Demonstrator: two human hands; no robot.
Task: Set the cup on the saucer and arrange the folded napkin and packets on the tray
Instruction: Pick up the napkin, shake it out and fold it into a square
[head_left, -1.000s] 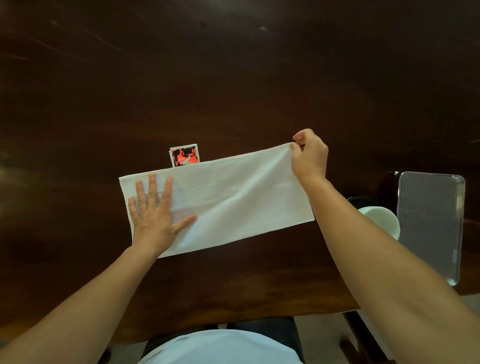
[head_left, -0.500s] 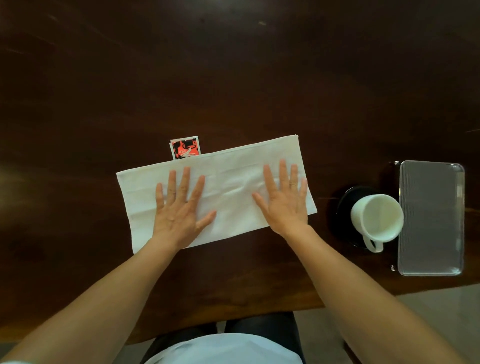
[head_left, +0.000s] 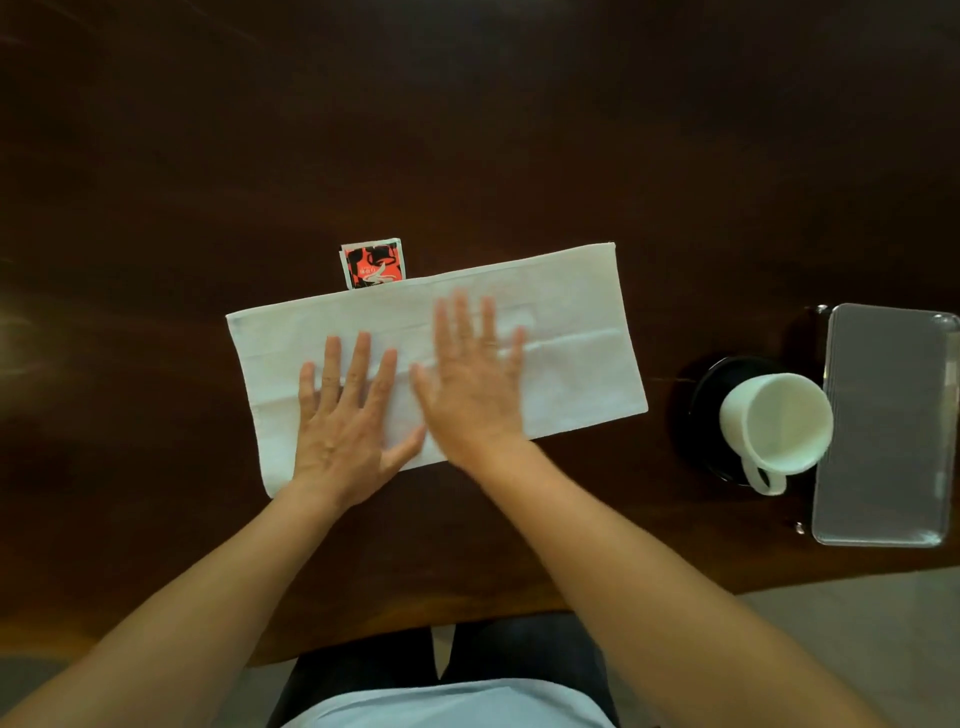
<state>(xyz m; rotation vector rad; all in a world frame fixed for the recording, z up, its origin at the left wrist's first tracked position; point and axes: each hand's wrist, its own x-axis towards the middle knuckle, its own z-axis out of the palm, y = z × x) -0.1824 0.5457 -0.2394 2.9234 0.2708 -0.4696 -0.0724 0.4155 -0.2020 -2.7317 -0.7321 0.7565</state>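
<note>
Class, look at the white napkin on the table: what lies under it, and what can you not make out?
A red and black packet pokes out from under the napkin at its far edge; its near part is covered. Both hands, left hand and right hand, lie flat on top. Anything else beneath is hidden.

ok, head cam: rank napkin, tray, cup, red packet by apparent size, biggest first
1. napkin, clearly the largest, though both hands cover part of it.
2. tray, cut slightly by the right frame edge.
3. cup.
4. red packet, smallest; its lower edge is tucked under the napkin, so only part shows.
</note>
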